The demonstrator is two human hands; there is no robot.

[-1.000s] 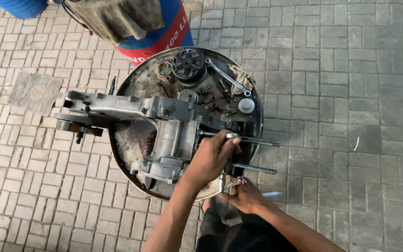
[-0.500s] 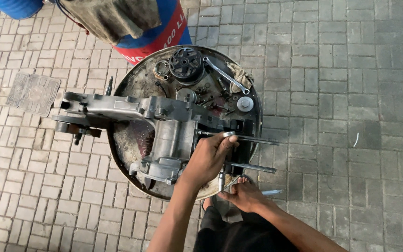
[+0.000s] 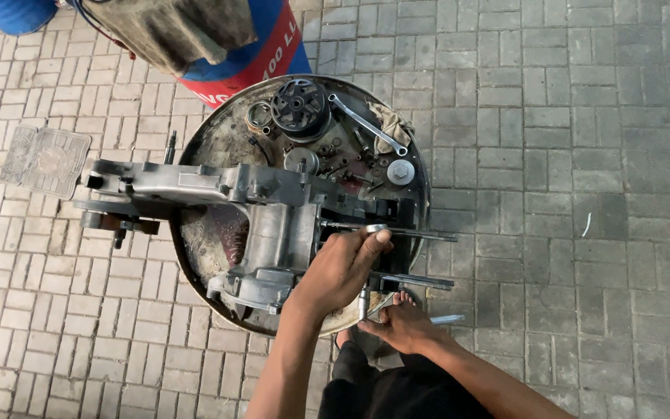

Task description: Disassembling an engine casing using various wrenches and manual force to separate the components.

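A grey metal engine case (image 3: 273, 225) lies across a round metal tray (image 3: 203, 140) on the paving. Long studs (image 3: 420, 233) stick out of its right side. My left hand (image 3: 343, 268) rests on the case, and its fingertips pinch a small round metal piece (image 3: 375, 229) on the upper stud. My right hand (image 3: 401, 326) is just below, at the tray's near rim, closed around a short metal tool (image 3: 363, 301) held upright.
The tray's far half holds a black toothed wheel (image 3: 298, 105), a spanner (image 3: 366, 124), a rag (image 3: 393, 124) and several small parts. A blue and red drum (image 3: 265, 54) with a cloth over it stands behind. A flat metal plate (image 3: 44, 159) lies at the left.
Hardly anything differs. My left hand's fingers stay on the upper stud and have shifted slightly; my right hand keeps the tool in the same place.
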